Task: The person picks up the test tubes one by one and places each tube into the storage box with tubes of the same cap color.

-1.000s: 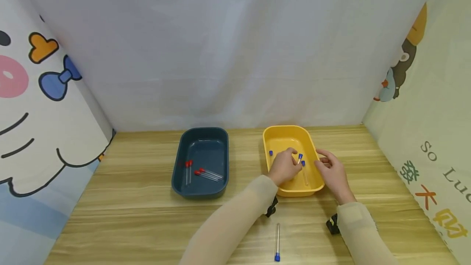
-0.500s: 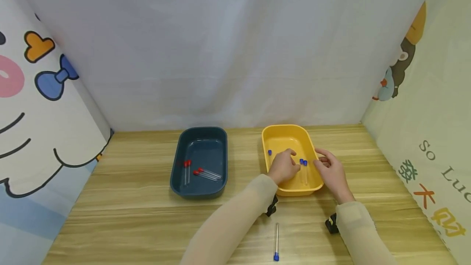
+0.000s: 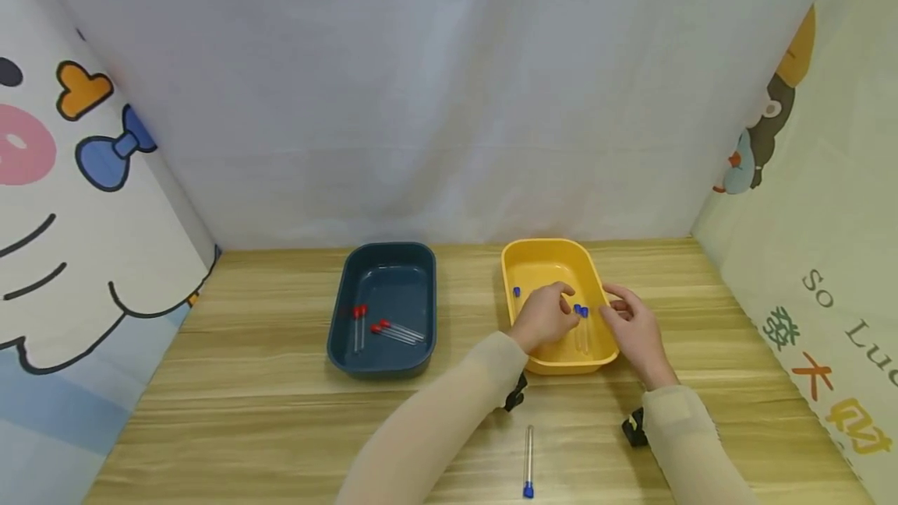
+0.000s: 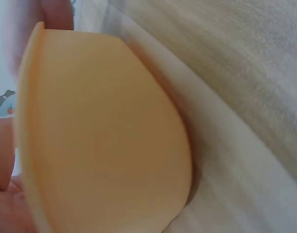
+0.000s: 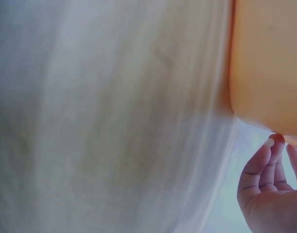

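Observation:
My left hand (image 3: 546, 318) reaches over the near left side of the yellow tray (image 3: 514, 256), fingers loosely bent. Just right of its fingertips, two clear tubes with blue caps, one tube (image 3: 585, 333) outermost, lie side by side in the tray. Another blue cap (image 3: 516, 291) shows at the tray's left wall, its tube mostly hidden by the hand. My right hand (image 3: 634, 333) is at the tray's right rim, fingertips touching it from outside; in the right wrist view its fingers (image 5: 272, 165) are slightly bent by the rim. The left wrist view is mostly tray wall (image 4: 104, 131).
To the left stands a dark blue tray (image 3: 403, 287) holding several red-capped tubes (image 3: 400, 333). A single blue-capped tube (image 3: 529, 458) lies on the wooden table (image 3: 266, 411), near its front edge. A white curtain (image 3: 449, 100) hangs behind; printed cloths flank both sides.
A tilted blue-capped tube by my left fingers has come to lie flat beside another in the yellow tray. The left fingers have lifted slightly off. My right hand stays at the rim.

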